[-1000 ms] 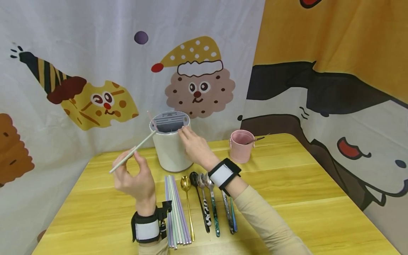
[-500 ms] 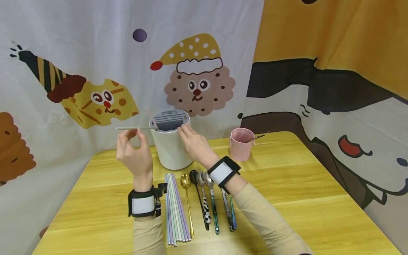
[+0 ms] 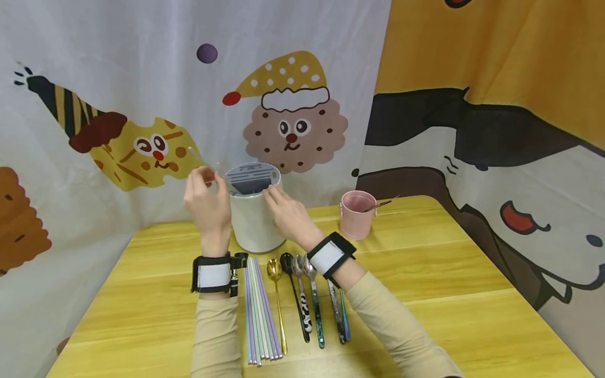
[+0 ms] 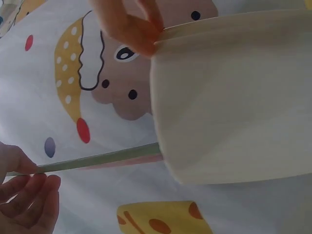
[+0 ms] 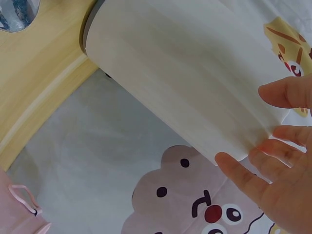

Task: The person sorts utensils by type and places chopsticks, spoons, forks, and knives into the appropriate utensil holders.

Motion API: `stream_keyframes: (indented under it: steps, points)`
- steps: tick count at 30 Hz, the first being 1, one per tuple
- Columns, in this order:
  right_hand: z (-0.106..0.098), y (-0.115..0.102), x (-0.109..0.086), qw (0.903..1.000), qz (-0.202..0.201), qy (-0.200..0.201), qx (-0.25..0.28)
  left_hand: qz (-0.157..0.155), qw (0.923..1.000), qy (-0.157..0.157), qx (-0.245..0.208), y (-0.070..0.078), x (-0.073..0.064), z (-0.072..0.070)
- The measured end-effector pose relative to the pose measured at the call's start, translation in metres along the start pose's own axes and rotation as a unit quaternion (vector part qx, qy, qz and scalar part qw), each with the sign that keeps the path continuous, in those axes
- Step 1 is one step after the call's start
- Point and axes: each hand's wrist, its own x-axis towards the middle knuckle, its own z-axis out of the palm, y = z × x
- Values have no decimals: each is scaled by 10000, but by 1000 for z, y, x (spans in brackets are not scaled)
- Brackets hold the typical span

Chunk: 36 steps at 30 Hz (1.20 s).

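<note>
My left hand [image 3: 208, 202] pinches a pale green chopstick [image 4: 107, 157] between thumb and fingertips at the left of a white cylindrical utensil holder [image 3: 255, 226]. In the left wrist view the chopstick's far end passes behind the holder's rim, alongside a pink chopstick [image 4: 126, 162]. My right hand [image 3: 293, 215] rests its fairly straight fingers on the rim at the holder's right side; the right wrist view shows the thumb spread apart from them. Before the holder lies a row of pastel chopsticks [image 3: 260, 315], beside a gold spoon [image 3: 279, 299].
Right of the gold spoon lie a black spoon [image 3: 294, 294] and several patterned-handled spoons, partly under my right forearm. A pink bucket [image 3: 357, 223] with thin utensils stands at the back right of the wooden table [image 3: 425, 252]. A printed curtain [image 3: 156, 79] hangs behind.
My left hand has risen and moved right toward the holder, turning the green chopstick from slanting up to the right to dipping down into the rim. The right hand stays on the rim.
</note>
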Motion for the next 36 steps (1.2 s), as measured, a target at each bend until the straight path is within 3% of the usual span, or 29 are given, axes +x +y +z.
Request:
stream_keyframes:
  steps: [14,21,28,36]
  points:
    - [0,-2,-2,10000,4,-62,58,-309,9988,-376,6,-13,-17,10]
    - [-1,-3,-3,10000,-6,-71,39,-234,9986,-462,115,-20,-30,7]
    - [1,-2,-3,10000,-2,9,-45,-220,9971,-656,321,-29,-52,0]
    - [1,-2,-3,9999,-14,122,-104,-251,9921,-1031,673,-45,-87,-4]
